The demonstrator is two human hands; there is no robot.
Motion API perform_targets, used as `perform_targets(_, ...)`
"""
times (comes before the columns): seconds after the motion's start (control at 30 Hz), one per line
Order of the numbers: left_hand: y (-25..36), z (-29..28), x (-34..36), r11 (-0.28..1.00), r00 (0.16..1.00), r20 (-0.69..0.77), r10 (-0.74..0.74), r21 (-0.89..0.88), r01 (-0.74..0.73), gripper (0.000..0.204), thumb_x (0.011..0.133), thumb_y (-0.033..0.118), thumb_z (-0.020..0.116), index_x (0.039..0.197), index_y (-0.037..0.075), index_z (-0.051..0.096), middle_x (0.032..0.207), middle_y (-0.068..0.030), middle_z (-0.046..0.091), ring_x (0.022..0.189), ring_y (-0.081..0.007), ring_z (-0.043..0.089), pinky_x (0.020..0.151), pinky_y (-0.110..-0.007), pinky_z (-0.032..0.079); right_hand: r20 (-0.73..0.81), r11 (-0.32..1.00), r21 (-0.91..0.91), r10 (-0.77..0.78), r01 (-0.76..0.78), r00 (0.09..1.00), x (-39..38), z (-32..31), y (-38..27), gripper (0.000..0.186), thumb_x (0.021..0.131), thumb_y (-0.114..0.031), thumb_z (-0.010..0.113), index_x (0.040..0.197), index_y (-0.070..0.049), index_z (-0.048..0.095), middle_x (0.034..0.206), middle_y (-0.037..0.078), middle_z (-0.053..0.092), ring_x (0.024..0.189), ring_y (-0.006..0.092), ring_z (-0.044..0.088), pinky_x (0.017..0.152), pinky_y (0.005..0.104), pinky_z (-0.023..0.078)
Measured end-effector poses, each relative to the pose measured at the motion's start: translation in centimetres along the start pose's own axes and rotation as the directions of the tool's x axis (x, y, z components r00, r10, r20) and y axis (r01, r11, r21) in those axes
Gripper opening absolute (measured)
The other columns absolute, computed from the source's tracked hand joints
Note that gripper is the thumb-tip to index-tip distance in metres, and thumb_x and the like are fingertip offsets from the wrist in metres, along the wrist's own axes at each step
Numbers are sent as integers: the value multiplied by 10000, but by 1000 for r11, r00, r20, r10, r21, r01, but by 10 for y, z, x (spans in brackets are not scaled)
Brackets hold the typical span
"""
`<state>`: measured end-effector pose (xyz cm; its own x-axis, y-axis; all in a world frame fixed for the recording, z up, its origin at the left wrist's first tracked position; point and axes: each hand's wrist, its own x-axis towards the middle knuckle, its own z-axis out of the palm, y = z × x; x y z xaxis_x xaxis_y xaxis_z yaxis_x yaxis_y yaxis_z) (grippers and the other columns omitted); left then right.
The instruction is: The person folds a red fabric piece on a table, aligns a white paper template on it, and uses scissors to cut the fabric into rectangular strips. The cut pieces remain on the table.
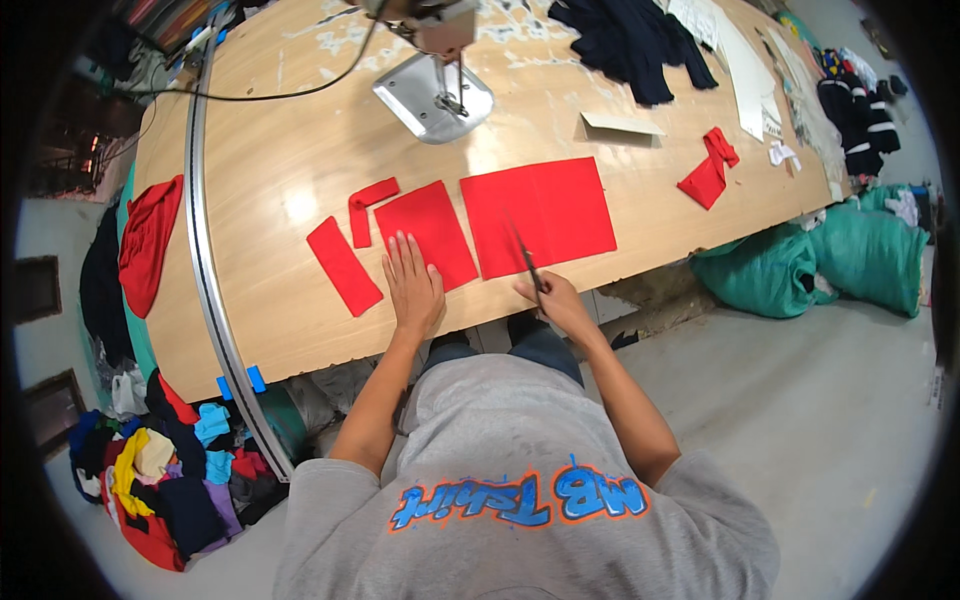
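Note:
My left hand (412,288) lies flat, fingers stretched out, on the near left edge of a red fabric piece (432,225). In my right hand (563,303) I grip a pair of scissors (531,268), their blades pointing away from me over the near edge of a larger red fabric piece (540,212). The blades are smeared by motion, so whether they touch the cloth cannot be told. Left of my left hand are a narrow red strip (345,268) and a bent red strip (372,200).
A cloth-cutting machine (436,95) with a metal base stands beyond the fabric, its cable running left. A metal rail (203,230) crosses the table's left side. Dark cloth (640,45) and red scraps (710,170) lie right. Green sacks (780,262) and a clothes pile (175,480) are on the floor.

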<state>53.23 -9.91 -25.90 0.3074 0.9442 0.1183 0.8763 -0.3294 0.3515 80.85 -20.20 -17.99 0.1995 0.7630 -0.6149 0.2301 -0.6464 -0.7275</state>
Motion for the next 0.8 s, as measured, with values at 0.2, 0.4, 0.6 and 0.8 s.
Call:
perform_targets(0.2, 123, 27, 41, 938, 947, 96, 308, -197, -285, 681, 1112, 272, 529, 1723, 15, 375, 1805, -208, 335, 1704, -361, 244, 1381, -565, 161, -172, 988, 118, 120, -100, 978, -80, -97, 117, 535, 963, -524, 869, 842, -79, 596, 732, -35, 507, 669, 89, 479, 601, 299, 399)
perform_targets(0.4, 164, 85, 66, 962, 954, 146, 261, 39, -269, 689, 1158, 413, 487, 1754, 91, 356, 1839, -175, 273, 1714, -358, 204, 1380, -582, 131, -42, 984, 46, 172, -170, 984, -96, -152, 140, 501, 971, -484, 874, 829, -91, 598, 756, -65, 462, 706, 86, 433, 636, 303, 368)
perform_targets(0.6, 200, 104, 56, 982, 978, 142, 150, 95, -164, 699, 1168, 431, 460, 1771, 108, 318, 1860, -177, 207, 1724, -370, 157, 1382, -585, 93, 135, 939, 214, 245, -269, 960, -96, -175, 139, 474, 985, -473, 867, 873, -89, 614, 805, -77, 464, 757, 87, 422, 668, 315, 369)
perform_targets(0.8, 218, 105, 42, 991, 990, 125, 64, 110, -78, 734, 1164, 428, 466, 1771, 57, 284, 1856, -194, 211, 1725, -374, 150, 1380, -583, 81, 284, 956, 139, 211, -258, 935, -79, -189, 126, 436, 982, -462, 872, 947, -71, 681, 839, -67, 543, 782, 78, 471, 689, 297, 402)
